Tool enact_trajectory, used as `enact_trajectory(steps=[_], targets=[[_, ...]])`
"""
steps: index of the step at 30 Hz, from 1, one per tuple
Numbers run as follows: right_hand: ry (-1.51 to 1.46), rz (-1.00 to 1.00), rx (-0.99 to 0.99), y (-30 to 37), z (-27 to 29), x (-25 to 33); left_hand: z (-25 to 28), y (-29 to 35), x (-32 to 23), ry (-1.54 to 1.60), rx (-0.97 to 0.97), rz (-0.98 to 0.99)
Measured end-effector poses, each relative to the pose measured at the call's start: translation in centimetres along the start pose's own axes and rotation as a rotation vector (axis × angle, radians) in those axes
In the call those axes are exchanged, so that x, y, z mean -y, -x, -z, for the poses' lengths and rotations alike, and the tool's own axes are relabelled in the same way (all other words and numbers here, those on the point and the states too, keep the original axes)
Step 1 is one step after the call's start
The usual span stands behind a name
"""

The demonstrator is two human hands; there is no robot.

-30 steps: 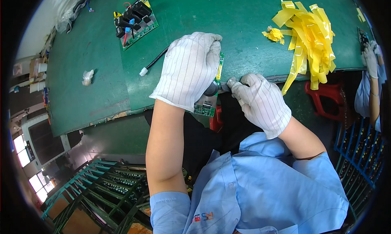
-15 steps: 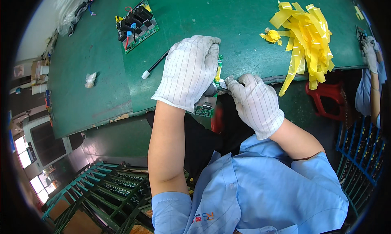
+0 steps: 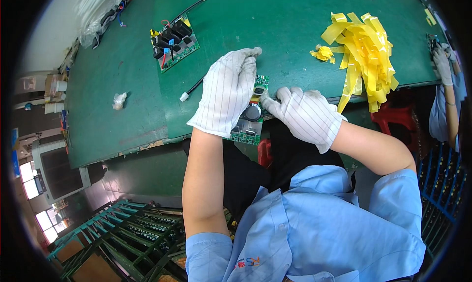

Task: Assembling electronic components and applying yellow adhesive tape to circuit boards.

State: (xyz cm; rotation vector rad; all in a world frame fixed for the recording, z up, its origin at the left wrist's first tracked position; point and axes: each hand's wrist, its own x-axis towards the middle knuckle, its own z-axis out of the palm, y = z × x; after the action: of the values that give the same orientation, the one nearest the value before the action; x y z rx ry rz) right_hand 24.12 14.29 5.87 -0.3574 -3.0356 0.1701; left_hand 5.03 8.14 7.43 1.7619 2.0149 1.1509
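A green circuit board (image 3: 246, 134) with a round black coil (image 3: 253, 113) and metal heat sinks lies at the table's near edge, its near end jutting past it. My left hand (image 3: 226, 93), in a white striped glove, closes over the board's left side and hides much of it. My right hand (image 3: 307, 116), gloved alike, has its fingers curled and a fingertip pressed on the board's right edge, beside a bit of yellow tape near the coil. Its other fingertips are partly hidden. A black cable with a white connector (image 3: 184, 97) comes out from under my left hand.
Another populated circuit board (image 3: 176, 45) lies far left on the green table (image 3: 275, 31). A heap of yellow tape strips (image 3: 366, 56) hangs over the edge at right, beside a crumpled yellow piece (image 3: 323, 53). A clear plastic scrap (image 3: 119, 101) lies left. Another person's gloved hand (image 3: 442, 66) works far right.
My right fingertip has moved left and onto the board; the small whitish piece it was pinching no longer shows. More of the board between my hands is visible.
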Motion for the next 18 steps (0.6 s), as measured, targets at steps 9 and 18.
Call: enact_trajectory(steps=[9,18], targets=[[-0.3,-0.003,0.124,-1.0,0.3,-1.3,-0.5,0.2,-0.6,-0.446,-0.093,-0.175],[-0.49,0.055,-0.045,-1.0,-0.9,-2.3,0.5,4.2,0.7,-0.729,-0.315,0.071]])
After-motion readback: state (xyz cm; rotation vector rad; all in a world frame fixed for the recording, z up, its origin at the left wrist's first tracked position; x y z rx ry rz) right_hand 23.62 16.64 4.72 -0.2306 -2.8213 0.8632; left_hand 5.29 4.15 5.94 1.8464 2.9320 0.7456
